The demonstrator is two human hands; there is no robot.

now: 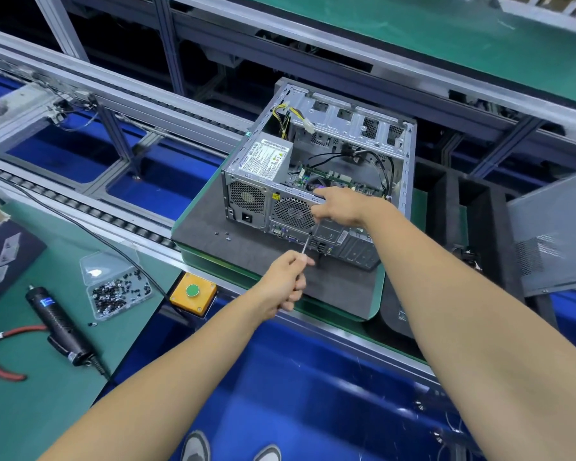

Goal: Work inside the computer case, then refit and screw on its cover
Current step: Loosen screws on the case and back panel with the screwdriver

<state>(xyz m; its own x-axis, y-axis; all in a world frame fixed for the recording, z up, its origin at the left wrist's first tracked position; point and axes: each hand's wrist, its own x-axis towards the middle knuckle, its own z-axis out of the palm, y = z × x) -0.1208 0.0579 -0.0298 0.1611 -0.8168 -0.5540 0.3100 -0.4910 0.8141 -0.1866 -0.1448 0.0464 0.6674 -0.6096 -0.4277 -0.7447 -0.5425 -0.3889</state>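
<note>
2 bare forearms reach out from 6 o'clock toward an open computer case (316, 171) lying on its side just above centre, its rear panel facing the person. The case rests on a dark grey foam mat (246, 257) laid over a green pallet (376, 294), which sits on a roller conveyor (90, 207) with aluminium rails running from 9 o'clock toward 4 o'clock. The right hand (338, 207) rests on the top rear edge of the case, forefinger stretched out along the rail and the other fingers curled over the edge. The left hand (288, 277), at about 6 o'clock from the case, pinches the handle of a thin screwdriver (308, 242) whose tip meets the rear panel below the round fan grille. 3 loose screws (225, 235) lie on the mat near the case's lower left corner. The side cover (556, 241), grey with a perforated patch, leans at 3 o'clock, apart from the case. At 8 o'clock a green bench (24, 394) holds an electric screwdriver (59, 324), a clear box of screws (117, 291) and red-handled pliers (4, 369). A yellow box with a green push button (192, 293) sits on the conveyor rail. Blue flooring shows under the frame.
</note>
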